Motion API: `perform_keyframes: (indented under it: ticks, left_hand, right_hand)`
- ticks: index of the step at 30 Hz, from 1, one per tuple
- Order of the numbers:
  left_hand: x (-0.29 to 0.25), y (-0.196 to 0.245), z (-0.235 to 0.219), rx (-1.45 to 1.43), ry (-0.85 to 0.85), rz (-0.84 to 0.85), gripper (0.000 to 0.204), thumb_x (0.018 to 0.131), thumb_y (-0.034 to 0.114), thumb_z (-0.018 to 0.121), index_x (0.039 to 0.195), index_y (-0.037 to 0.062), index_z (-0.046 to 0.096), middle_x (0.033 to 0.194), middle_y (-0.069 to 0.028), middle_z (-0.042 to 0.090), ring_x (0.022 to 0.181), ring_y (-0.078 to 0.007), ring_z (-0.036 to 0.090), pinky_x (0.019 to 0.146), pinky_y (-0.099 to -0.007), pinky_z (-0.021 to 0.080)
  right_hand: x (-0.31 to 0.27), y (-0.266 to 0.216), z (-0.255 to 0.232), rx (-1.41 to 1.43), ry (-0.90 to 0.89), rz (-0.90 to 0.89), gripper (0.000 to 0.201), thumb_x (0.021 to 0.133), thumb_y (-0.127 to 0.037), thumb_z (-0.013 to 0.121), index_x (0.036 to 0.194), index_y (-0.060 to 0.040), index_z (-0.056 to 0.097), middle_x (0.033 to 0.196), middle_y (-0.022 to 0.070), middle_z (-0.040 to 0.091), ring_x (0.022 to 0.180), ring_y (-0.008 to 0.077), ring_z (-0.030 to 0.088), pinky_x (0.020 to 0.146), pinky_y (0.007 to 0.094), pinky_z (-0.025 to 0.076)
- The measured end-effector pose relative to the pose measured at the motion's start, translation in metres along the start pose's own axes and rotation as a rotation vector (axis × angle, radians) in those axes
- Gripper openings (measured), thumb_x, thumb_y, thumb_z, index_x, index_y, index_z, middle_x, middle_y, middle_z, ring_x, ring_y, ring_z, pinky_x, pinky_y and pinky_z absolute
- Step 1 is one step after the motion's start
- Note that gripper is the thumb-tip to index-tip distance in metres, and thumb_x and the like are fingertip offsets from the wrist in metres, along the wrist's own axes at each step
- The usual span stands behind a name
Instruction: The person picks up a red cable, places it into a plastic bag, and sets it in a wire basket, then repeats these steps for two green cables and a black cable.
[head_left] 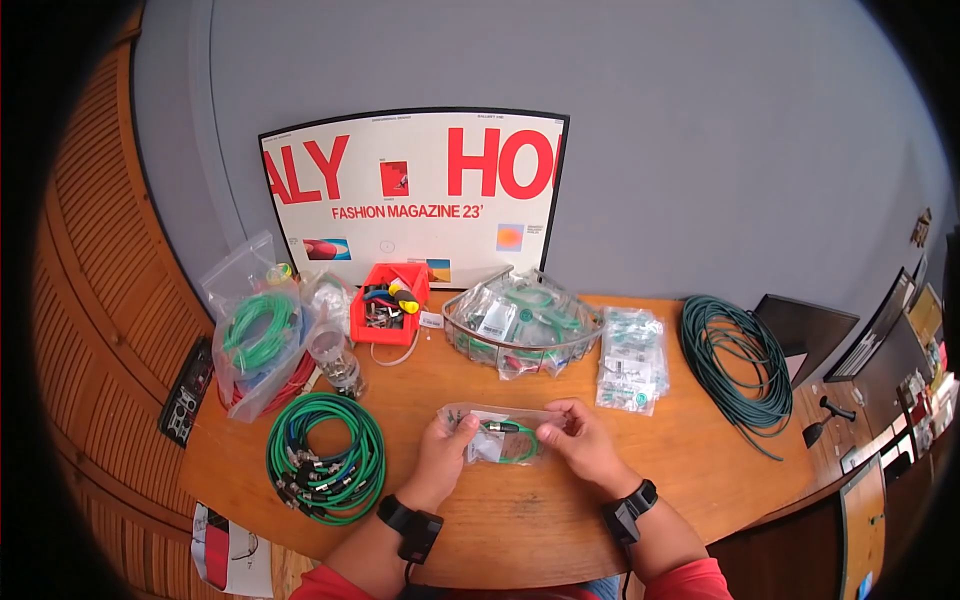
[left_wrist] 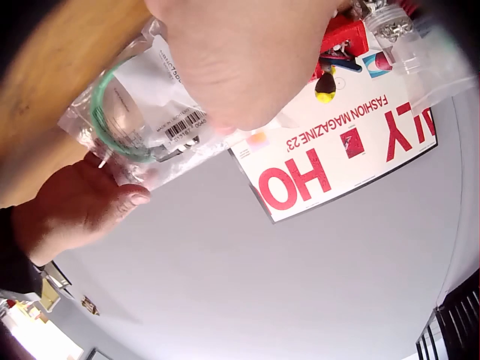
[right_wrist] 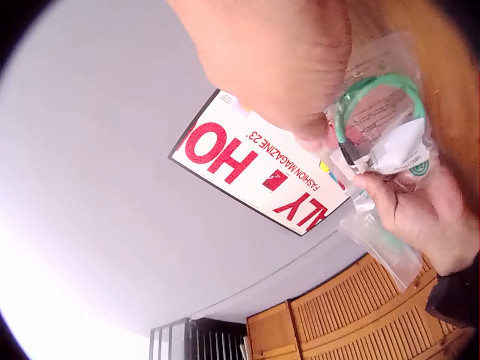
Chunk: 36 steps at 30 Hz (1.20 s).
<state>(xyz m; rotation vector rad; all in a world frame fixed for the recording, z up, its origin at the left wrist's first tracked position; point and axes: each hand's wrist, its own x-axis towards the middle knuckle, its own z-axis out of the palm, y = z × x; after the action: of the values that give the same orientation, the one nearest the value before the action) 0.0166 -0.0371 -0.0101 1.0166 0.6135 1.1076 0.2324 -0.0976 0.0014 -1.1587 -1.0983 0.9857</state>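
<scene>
Both hands hold a small clear plastic bag (head_left: pixel 486 452) above the front middle of the table. Inside is a coiled green cable (head_left: pixel 520 459) with a dark and metal connector (head_left: pixel 497 427). My left hand (head_left: pixel 440 458) pinches the bag's left end, thumb on top. At the other end, my right hand (head_left: pixel 588 452) grips the plastic between thumb and fingers. A white label with a barcode (left_wrist: pixel 182 125) shows through the bag in the left wrist view. From the right wrist, the green loop (right_wrist: pixel 388 79) appears beside a folded white paper (right_wrist: pixel 399 147).
Left of the hands lies a bundle of green cables (head_left: pixel 374 455). Behind stand a red bin (head_left: pixel 362 330) of parts, a jar (head_left: pixel 335 358) and a wire basket (head_left: pixel 530 358) of bagged cables. Flat bags (head_left: pixel 630 365) and a dark green cable coil (head_left: pixel 700 350) lie right.
</scene>
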Motion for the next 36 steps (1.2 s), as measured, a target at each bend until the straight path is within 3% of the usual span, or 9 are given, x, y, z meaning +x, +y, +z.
perform_keyframes:
  ticks: [2,4,6,11,14,17,23,33,36]
  left_hand:
    - [0.001,0.005,0.002,-0.028,-0.009,0.006,0.02,0.101,0.019,0.062,0.112,0.0016,0.061,0.105,-0.004,0.068,0.095,-0.0119,0.063,0.086,-0.0292,0.052]
    - [-0.002,0.008,0.005,-0.035,-0.042,-0.075,0.02,0.101,0.018,0.062,0.113,0.0018,0.061,0.105,-0.0043,0.068,0.096,-0.012,0.064,0.087,-0.0293,0.053]
    - [-0.003,0.005,0.005,-0.011,-0.03,-0.06,0.02,0.101,0.019,0.063,0.113,0.0025,0.062,0.103,-0.0031,0.067,0.093,-0.0112,0.062,0.085,-0.0282,0.051]
    - [-0.002,-0.001,-0.005,0.097,0.004,-0.036,0.019,0.1,0.021,0.064,0.108,0.0034,0.063,0.096,-0.0015,0.064,0.085,-0.0093,0.06,0.077,-0.025,0.05]
    - [-0.001,-0.002,-0.006,0.113,0.051,-0.129,0.023,0.1,0.02,0.063,0.111,0.0004,0.064,0.1,-0.0028,0.067,0.087,-0.0094,0.063,0.074,-0.0259,0.052]
    - [0.001,-0.002,-0.006,0.093,0.025,-0.127,0.024,0.101,0.02,0.062,0.114,-0.0004,0.064,0.099,-0.0031,0.067,0.084,-0.009,0.063,0.07,-0.0251,0.053]
    - [0.006,-0.011,-0.016,-0.015,-0.005,-0.159,0.024,0.103,0.022,0.059,0.111,-0.0008,0.063,0.102,-0.0081,0.07,0.088,-0.0139,0.068,0.07,-0.0275,0.056]
    - [0.009,-0.013,-0.014,0.265,-0.028,-0.21,0.022,0.104,0.022,0.056,0.106,0.0011,0.062,0.106,-0.0078,0.071,0.083,-0.0159,0.071,0.07,-0.0262,0.056]
    - [0.01,-0.014,-0.014,0.274,-0.02,-0.22,0.022,0.103,0.022,0.057,0.106,0.001,0.062,0.105,-0.0075,0.07,0.083,-0.0152,0.071,0.069,-0.0256,0.056]
  right_hand:
    - [-0.004,-0.014,0.002,-0.062,-0.04,0.022,0.032,0.091,-0.018,0.077,0.116,-0.0029,0.064,0.087,0.001,0.066,0.074,0.008,0.057,0.067,0.0256,0.049]
    - [-0.005,-0.026,-0.001,-0.56,-0.262,0.064,0.047,0.089,-0.027,0.079,0.125,-0.0028,0.061,0.094,0.0068,0.068,0.081,0.0123,0.061,0.071,0.03,0.052]
    - [-0.004,-0.005,-0.007,-0.547,-0.276,-0.028,0.043,0.09,-0.029,0.077,0.12,-0.0026,0.063,0.094,0.0087,0.07,0.082,0.0146,0.063,0.073,0.0317,0.052]
    - [0.0,0.001,-0.013,-0.441,-0.272,0.156,0.032,0.09,-0.029,0.077,0.104,-0.0016,0.069,0.081,0.0102,0.07,0.072,0.0159,0.063,0.068,0.0327,0.052]
    - [0.0,-0.014,-0.014,-0.556,-0.258,0.203,0.025,0.094,-0.022,0.074,0.105,-0.0003,0.067,0.081,-0.0011,0.064,0.074,0.0067,0.055,0.064,0.0267,0.048]
    - [0.002,0.0,-0.021,-0.565,-0.182,0.128,0.029,0.092,-0.028,0.074,0.1,-0.0005,0.068,0.075,0.0087,0.066,0.067,0.015,0.059,0.063,0.0334,0.05]
    - [0.002,-0.017,-0.025,-0.367,-0.163,0.098,0.025,0.095,-0.024,0.071,0.103,0.0001,0.067,0.074,0.0016,0.064,0.067,0.0093,0.055,0.06,0.0297,0.047]
    - [0.123,-0.098,-0.064,-0.521,0.087,-0.16,0.023,0.097,-0.018,0.067,0.104,0.0036,0.066,0.081,0.0018,0.064,0.074,0.0084,0.056,0.066,0.0277,0.047]
    - [0.175,-0.072,-0.077,-0.629,0.104,-0.183,0.026,0.096,-0.02,0.067,0.105,0.005,0.066,0.083,0.0073,0.067,0.076,0.014,0.059,0.069,0.0315,0.049]
